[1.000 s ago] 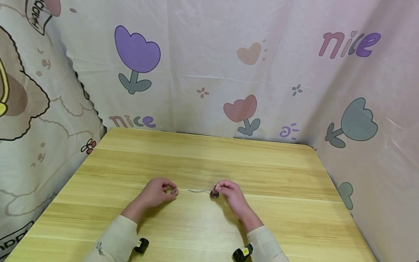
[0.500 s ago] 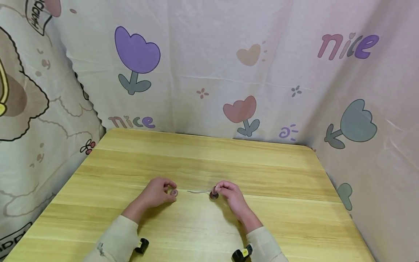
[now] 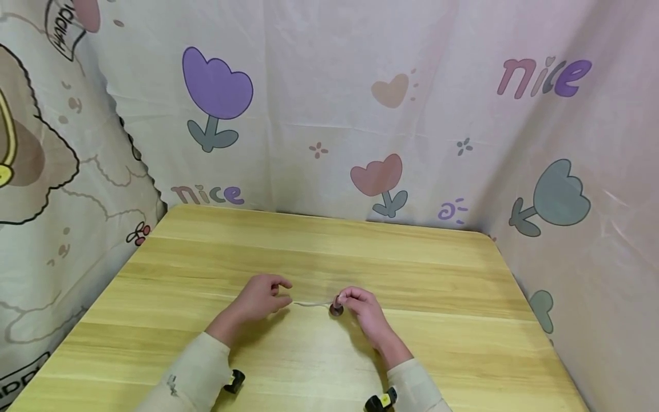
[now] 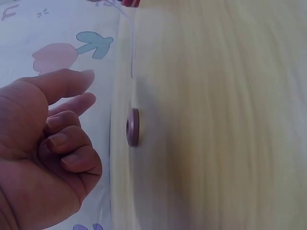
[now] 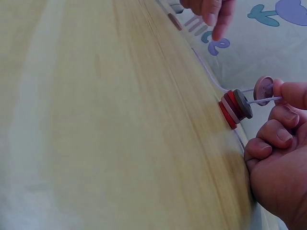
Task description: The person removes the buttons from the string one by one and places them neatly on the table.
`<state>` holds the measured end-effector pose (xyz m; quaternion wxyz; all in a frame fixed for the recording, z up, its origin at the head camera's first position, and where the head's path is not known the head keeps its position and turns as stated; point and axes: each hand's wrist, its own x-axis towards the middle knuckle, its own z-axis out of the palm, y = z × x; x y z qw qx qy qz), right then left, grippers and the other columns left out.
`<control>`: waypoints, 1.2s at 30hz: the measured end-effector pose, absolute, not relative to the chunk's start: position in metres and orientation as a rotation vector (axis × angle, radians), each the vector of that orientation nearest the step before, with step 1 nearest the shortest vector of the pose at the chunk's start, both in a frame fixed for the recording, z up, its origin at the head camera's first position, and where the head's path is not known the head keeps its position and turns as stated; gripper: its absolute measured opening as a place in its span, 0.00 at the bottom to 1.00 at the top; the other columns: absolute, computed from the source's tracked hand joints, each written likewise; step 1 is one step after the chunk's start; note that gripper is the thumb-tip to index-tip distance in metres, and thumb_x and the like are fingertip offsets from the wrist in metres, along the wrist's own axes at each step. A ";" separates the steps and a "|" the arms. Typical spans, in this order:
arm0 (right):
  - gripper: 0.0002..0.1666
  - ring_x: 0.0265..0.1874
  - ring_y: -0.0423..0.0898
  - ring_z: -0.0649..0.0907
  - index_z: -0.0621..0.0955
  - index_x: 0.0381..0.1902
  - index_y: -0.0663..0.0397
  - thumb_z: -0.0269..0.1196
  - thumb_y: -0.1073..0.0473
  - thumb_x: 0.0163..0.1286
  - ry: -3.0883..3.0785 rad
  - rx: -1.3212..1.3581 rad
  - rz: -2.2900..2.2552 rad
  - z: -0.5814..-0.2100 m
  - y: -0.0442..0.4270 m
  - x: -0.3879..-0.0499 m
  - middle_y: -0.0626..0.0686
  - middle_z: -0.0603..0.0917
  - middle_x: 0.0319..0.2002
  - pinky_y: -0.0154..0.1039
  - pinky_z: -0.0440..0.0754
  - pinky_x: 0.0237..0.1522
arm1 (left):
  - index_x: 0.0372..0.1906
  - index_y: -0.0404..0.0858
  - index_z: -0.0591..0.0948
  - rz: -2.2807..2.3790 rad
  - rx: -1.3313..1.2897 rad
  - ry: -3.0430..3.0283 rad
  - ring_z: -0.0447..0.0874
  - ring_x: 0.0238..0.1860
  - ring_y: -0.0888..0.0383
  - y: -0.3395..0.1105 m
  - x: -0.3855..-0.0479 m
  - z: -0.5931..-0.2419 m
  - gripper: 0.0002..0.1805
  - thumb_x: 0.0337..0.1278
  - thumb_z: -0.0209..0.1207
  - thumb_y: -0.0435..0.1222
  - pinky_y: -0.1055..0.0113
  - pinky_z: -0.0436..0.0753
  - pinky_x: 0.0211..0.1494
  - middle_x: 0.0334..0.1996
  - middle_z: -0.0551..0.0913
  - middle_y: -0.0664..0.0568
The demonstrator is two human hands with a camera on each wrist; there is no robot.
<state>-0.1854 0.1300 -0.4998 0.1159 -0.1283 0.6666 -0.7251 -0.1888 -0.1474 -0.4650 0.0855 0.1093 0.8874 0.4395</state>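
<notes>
W/ R hand (image 3: 362, 309) pinching cord (image 3: 312, 304), strung btns (image 3: 336, 310) at its 9 o'clock (head view), empty L hand (image 3: 262, 296) shd prob. pinch nr free tip w/o bumping loose btn (image 4: 133, 127) at 3 o'clock (L-wrist view).

At the right edge, the right hand (image 5: 280, 160) is pinching a thin pale-lilac cord (image 5: 207, 70) between thumb and finger, while its other fingers are curling inward. A round pinkish-brown button (image 5: 263, 89) is sitting on the cord just beside those fingertips. Left of it, a tilted stack of round red, pink and dark-grey buttons (image 5: 235, 109) is leaning face to face, the grey one facing the hand. The cord is trailing from there toward the upper left, across a pale-yellow wood-grain tabletop (image 5: 110, 124). At the top, the left hand (image 5: 213, 13) is pointing its fingers downward, near a flat brown button (image 5: 174, 21). Behind, a white printed cloth (image 5: 242, 50) is hanging.
</notes>
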 end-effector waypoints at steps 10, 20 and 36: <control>0.14 0.40 0.52 0.81 0.76 0.39 0.80 0.60 0.66 0.71 1.949 -0.350 -2.128 -0.504 0.129 -0.184 0.65 0.83 0.38 0.43 0.73 0.51 | 0.48 0.32 0.85 1.314 0.420 2.631 0.54 0.15 0.61 -0.125 -0.190 -0.470 0.12 0.61 0.66 0.33 0.68 0.63 0.23 0.14 0.60 0.57; 0.15 0.39 0.52 0.81 0.76 0.39 0.81 0.59 0.66 0.71 1.935 -0.367 -2.134 -0.505 0.129 -0.183 0.65 0.83 0.37 0.43 0.74 0.52 | 0.46 0.32 0.85 1.318 0.512 2.602 0.56 0.16 0.62 -0.107 -0.191 -0.476 0.11 0.61 0.66 0.32 0.69 0.63 0.23 0.14 0.63 0.58; 0.15 0.40 0.54 0.81 0.77 0.38 0.78 0.58 0.65 0.72 1.932 -0.378 -2.136 -0.501 0.129 -0.186 0.63 0.82 0.36 0.46 0.74 0.52 | 0.41 0.38 0.86 1.214 0.632 2.623 0.60 0.17 0.64 -0.081 -0.200 -0.478 0.06 0.59 0.68 0.32 0.68 0.64 0.25 0.15 0.66 0.59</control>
